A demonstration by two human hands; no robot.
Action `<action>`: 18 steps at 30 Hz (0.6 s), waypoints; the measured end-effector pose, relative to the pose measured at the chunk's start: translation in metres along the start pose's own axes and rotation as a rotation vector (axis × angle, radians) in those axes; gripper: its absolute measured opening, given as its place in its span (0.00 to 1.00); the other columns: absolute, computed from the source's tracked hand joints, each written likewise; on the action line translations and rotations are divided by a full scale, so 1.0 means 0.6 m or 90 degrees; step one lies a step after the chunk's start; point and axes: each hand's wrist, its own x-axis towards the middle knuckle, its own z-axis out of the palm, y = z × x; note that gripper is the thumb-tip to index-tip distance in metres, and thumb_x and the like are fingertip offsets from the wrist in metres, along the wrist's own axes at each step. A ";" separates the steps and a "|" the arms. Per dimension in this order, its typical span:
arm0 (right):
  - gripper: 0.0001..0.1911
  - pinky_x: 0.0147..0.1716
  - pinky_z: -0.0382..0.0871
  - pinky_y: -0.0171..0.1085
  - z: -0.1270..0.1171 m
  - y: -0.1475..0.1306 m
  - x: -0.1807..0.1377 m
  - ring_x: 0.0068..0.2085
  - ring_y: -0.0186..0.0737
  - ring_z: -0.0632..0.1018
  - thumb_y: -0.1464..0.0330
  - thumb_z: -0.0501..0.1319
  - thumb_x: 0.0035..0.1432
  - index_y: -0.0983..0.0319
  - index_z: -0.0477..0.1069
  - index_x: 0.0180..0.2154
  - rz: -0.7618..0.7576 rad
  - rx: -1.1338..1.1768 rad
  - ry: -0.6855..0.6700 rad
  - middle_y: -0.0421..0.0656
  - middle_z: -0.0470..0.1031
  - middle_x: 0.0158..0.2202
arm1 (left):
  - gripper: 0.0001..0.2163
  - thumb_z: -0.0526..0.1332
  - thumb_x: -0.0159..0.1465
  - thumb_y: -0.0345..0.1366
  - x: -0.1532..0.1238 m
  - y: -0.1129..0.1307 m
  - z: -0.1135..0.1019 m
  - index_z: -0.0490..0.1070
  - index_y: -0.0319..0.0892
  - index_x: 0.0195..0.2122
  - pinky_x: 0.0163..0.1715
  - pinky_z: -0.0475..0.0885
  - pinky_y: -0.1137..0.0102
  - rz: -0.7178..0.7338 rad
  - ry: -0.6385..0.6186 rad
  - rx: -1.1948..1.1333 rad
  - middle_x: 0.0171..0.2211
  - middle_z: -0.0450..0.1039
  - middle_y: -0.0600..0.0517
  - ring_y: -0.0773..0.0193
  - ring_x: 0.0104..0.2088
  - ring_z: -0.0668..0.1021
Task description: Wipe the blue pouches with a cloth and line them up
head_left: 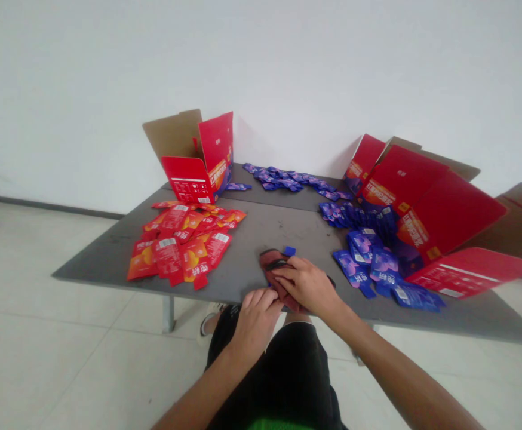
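At the table's near edge, in the head view, lies a small reddish-brown cloth item point(269, 258) with a black strip; its exact kind is hard to make out. My right hand point(309, 288) is closed on its upper part, fingers bent over the black strip. From the lower left, my left hand point(256, 316) pinches the near edge of the same cloth, with its fingertips partly hidden. A small blue piece point(289, 251) shows just beyond the cloth, and I cannot tell if it is attached.
Red sachets point(183, 239) are heaped on the left of the grey table point(283, 224). Behind them stands an open red carton point(193, 173). Blue sachets point(372, 257) lie on the right and along the back, beside tilted open red cartons point(426, 209). A white wall point(288, 77) rises behind.
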 end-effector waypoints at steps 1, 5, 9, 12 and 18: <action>0.13 0.48 0.72 0.38 0.008 0.002 -0.001 0.47 0.42 0.78 0.61 0.60 0.71 0.47 0.80 0.52 0.007 0.010 -0.009 0.43 0.78 0.46 | 0.12 0.63 0.71 0.30 0.000 0.000 0.000 0.76 0.47 0.54 0.49 0.72 0.57 -0.001 -0.002 -0.001 0.46 0.77 0.49 0.55 0.49 0.76; 0.13 0.47 0.72 0.38 0.023 0.051 0.051 0.47 0.43 0.79 0.62 0.61 0.70 0.48 0.81 0.52 0.103 -0.019 -0.005 0.44 0.79 0.44 | 0.21 0.63 0.70 0.28 -0.002 0.000 0.004 0.70 0.49 0.63 0.54 0.70 0.56 0.002 -0.001 -0.012 0.53 0.76 0.49 0.54 0.55 0.75; 0.14 0.46 0.72 0.40 -0.004 0.091 0.089 0.46 0.46 0.79 0.62 0.60 0.71 0.51 0.82 0.51 0.152 -0.042 0.049 0.46 0.78 0.44 | 0.22 0.68 0.68 0.35 0.004 0.004 -0.015 0.71 0.48 0.63 0.53 0.70 0.55 -0.007 -0.046 -0.008 0.54 0.76 0.48 0.51 0.54 0.75; 0.17 0.50 0.72 0.40 -0.025 0.082 0.051 0.48 0.44 0.79 0.60 0.56 0.72 0.52 0.79 0.55 0.171 0.032 0.178 0.46 0.78 0.46 | 0.21 0.67 0.68 0.48 0.039 0.001 -0.048 0.74 0.48 0.59 0.50 0.69 0.57 0.016 -0.070 -0.062 0.52 0.78 0.49 0.52 0.51 0.77; 0.16 0.48 0.73 0.41 -0.011 0.036 -0.088 0.45 0.42 0.79 0.57 0.62 0.69 0.51 0.80 0.54 0.257 0.264 0.411 0.43 0.78 0.44 | 0.18 0.52 0.77 0.47 0.177 -0.035 -0.057 0.73 0.45 0.58 0.55 0.66 0.60 -0.111 -0.061 -0.028 0.53 0.76 0.45 0.54 0.54 0.76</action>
